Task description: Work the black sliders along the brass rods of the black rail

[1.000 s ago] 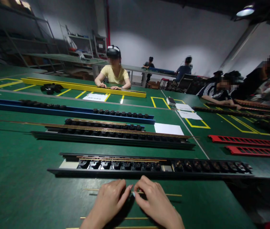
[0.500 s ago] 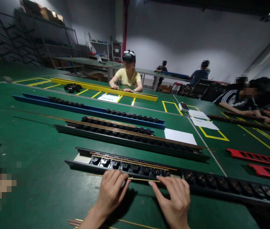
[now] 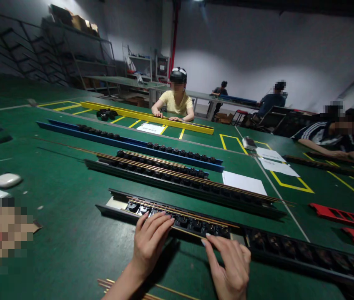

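A thin brass rod spans the gap between my hands, along the near wall of a black channel. My left hand reaches over this wall, its fingers bent together on the rod's left part; the thumb is mostly hidden. Near the rod's right part, my right hand pinches it between thumb and fingertips. Inside the channel sits a row of black plastic blocks, with more brass rods lying along their tops. Several loose rods rest on the green table below my left forearm.
Beyond lies another black channel with long rods, then a blue channel. White paper and red slotted rails are to the right. A white mouse-like object lies left. A co-worker sits behind a yellow channel.
My left hand has moved up and forward, from in front of the channel to over its near wall. The rod has come closer to that wall. The whole view has shifted slightly.
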